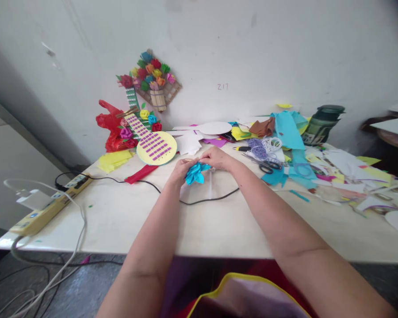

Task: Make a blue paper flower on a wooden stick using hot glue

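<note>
Both my hands meet over the middle of the table around a blue paper flower (195, 173). My left hand (183, 169) is closed on the flower's left side. My right hand (215, 158) pinches at its upper edge, fingertips close to those of the left; what lies between them is too small to make out. Below the right hand stands a whitish, see-through piece (211, 183), partly hidden. Just behind the hands lie cut white paper pieces (189, 143) and a yellow guitar-shaped craft (156, 148) with purple strips.
A power strip (49, 207) with a white charger sits at left; a black cable (205, 202) crosses the table. Scissors (269, 167), string (262, 148), paper scraps (345, 172) and a dark bottle (323, 125) occupy the right. A flower craft (157, 79) leans against the wall.
</note>
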A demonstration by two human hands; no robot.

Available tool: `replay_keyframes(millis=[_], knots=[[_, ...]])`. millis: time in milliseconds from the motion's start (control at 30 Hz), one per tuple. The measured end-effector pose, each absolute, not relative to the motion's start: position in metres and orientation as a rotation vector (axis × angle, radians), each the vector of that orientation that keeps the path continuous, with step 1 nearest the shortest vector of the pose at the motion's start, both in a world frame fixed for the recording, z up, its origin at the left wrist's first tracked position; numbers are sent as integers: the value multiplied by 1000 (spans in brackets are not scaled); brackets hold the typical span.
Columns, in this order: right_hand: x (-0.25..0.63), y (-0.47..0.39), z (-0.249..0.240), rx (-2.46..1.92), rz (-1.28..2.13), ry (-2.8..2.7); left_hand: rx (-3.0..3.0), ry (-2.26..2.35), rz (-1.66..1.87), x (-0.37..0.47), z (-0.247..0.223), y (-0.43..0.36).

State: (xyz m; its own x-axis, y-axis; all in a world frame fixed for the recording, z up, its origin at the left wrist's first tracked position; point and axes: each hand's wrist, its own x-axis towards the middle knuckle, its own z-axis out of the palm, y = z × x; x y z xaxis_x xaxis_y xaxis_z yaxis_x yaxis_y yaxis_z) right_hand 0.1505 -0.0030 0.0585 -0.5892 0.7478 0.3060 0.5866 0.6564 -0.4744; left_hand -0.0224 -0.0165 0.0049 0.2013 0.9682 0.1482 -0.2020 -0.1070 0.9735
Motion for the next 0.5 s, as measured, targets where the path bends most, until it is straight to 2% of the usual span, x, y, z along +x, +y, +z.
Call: replay_keyframes(millis=[400,500], knots=[[144,-2,59,-1031,33,-2559,1214,868,1235,-21,6,-18],[142,-4,59,-1105,36,-2523,1217,858,1238,-20,8,-19]])
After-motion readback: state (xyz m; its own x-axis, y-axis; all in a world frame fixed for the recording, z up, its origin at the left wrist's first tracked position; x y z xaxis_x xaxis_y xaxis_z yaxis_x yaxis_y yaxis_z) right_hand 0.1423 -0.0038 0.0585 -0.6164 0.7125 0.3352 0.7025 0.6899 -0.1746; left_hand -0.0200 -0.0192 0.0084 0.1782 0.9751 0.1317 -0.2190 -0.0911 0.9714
